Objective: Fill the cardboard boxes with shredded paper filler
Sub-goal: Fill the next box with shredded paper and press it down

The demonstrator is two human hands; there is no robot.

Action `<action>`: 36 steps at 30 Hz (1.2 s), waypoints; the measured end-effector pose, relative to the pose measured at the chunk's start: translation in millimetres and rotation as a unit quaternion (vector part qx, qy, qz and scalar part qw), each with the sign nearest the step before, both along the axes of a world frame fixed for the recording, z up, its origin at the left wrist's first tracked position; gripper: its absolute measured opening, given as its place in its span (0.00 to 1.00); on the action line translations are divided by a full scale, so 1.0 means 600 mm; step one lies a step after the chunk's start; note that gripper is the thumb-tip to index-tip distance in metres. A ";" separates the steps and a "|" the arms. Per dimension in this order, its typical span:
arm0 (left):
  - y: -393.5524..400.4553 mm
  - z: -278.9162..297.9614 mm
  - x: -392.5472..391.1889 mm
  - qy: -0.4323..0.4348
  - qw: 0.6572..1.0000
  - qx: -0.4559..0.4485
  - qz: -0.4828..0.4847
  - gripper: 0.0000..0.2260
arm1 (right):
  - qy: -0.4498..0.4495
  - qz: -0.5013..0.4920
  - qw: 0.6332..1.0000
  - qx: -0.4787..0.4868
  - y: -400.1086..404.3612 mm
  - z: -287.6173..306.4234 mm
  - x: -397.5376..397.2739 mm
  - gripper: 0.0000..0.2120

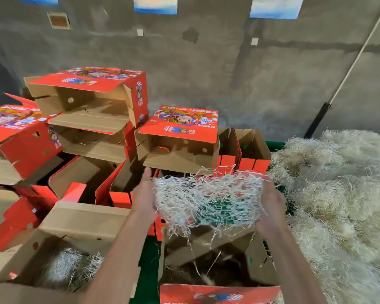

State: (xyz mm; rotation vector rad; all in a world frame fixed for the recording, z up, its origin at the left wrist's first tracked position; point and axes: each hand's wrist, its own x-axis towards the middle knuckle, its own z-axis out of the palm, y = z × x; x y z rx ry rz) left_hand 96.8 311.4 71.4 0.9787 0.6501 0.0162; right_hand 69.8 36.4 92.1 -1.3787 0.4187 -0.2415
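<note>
Nearest to us, an open cardboard box (219,260) sits directly below our hands, its red printed front edge at the bottom of the view and a few loose strands lying on its folded inner flaps. Largest of all is the pale heap of shredded paper (338,194) spreading along the right side, from the far wall down to the near edge. Next in size comes the stack of red boxes (90,110) lying on their sides at the left, mouths facing us, with another printed box (178,141) tipped the same way in the middle. Just behind that one stand two upright open boxes (244,145). At lower left a second open box (59,255) holds a small grey-white nest of filler in its bottom.

Between our two hands we carry a clump of shredded paper (206,200), held in the air above the near box, with strands dangling towards its opening. Our left hand (143,194) presses flat against the clump's left side, fingers straight and pointing away from us. Our right hand (272,202) cups the right side, fingers curved round the strands. A thin white pole (358,55) leans against the grey wall at upper right.
</note>
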 end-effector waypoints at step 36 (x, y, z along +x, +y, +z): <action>-0.097 -0.043 -0.054 -0.061 0.968 0.241 0.024 0.19 | -0.045 0.052 0.993 -0.100 0.071 -0.048 -0.033 0.23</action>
